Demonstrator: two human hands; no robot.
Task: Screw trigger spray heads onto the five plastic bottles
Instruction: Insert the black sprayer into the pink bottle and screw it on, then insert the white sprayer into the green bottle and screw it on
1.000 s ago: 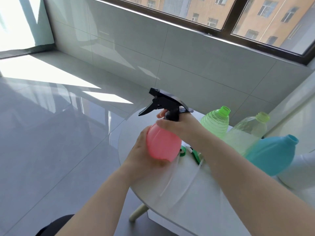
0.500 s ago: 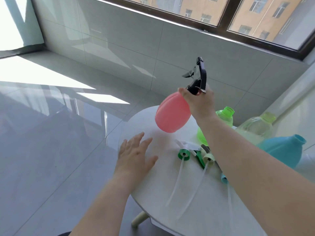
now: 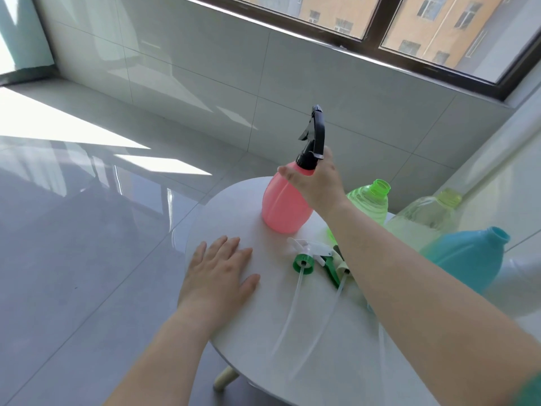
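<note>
A pink bottle [image 3: 285, 208] with a black trigger spray head [image 3: 314, 139] screwed on stands upright at the far side of the round white table [image 3: 257, 332]. My right hand [image 3: 317, 183] grips it at the neck and shoulder. My left hand [image 3: 218, 272] lies flat on the tabletop with fingers spread, holding nothing. To the right stand a green bottle [image 3: 370, 202], a clear bottle [image 3: 424, 215], a blue bottle [image 3: 465, 259] and part of a white bottle [image 3: 518, 284], all with bare necks. Loose spray heads [image 3: 307, 256] with long clear tubes lie beside my right forearm.
The table's left edge runs just past my left hand, with grey tiled floor [image 3: 87, 259] below. A tiled wall and window [image 3: 380, 22] rise behind the bottles. My right forearm crosses over some of the loose spray heads and hides them.
My right hand has lowered the tilted pink bottle and stood it upright on the table. A second ago my left hand held the bottle's body; it now rests flat on the tabletop.
</note>
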